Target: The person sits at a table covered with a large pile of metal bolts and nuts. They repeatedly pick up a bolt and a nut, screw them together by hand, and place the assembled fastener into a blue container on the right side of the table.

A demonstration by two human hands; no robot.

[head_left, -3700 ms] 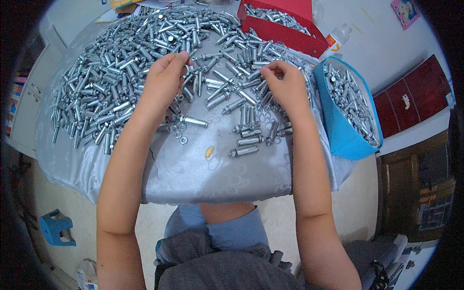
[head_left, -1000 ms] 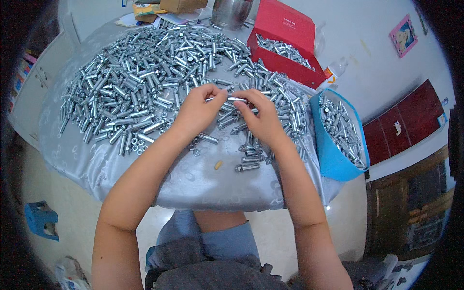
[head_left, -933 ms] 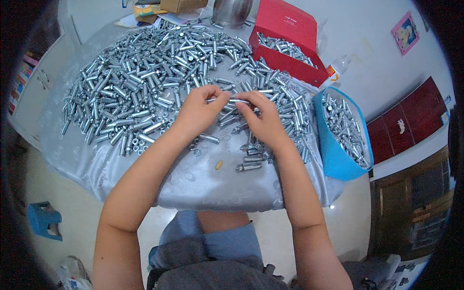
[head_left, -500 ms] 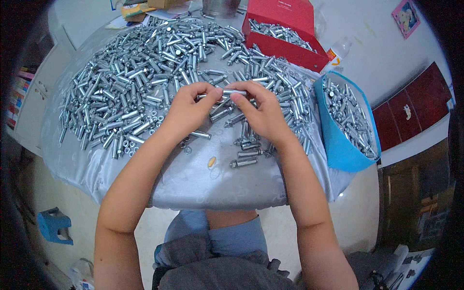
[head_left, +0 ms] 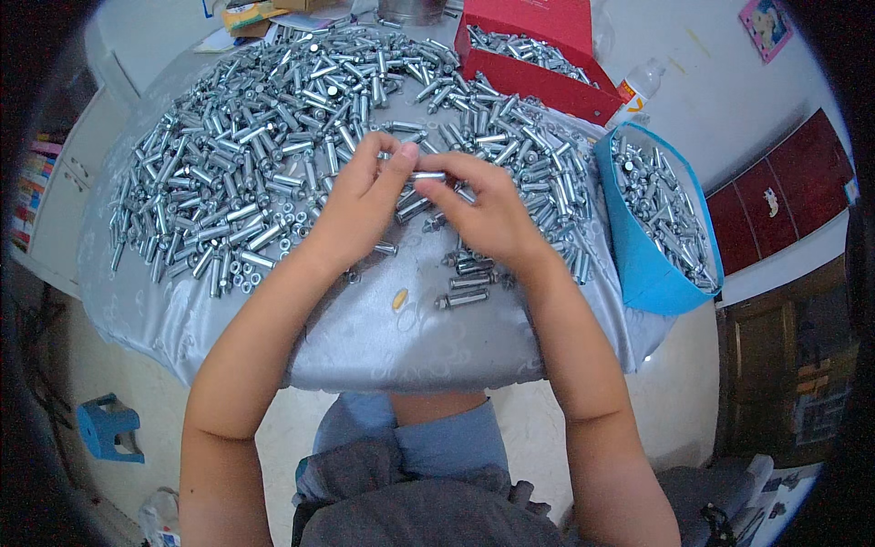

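Both hands meet over the middle of the round worktop covered in silver-grey cloth (head_left: 365, 337). Left hand (head_left: 360, 205) and right hand (head_left: 483, 211) each pinch one end of a short silver metal bolt with sleeve (head_left: 425, 175), fingers pressed together on it, holding it level just above the cloth. A broad heap of like silver bolts (head_left: 273, 137) covers the far half. Blue plastic bin of bolts (head_left: 661, 219) stands at the right edge; red cardboard box (head_left: 538, 55) at the far edge.
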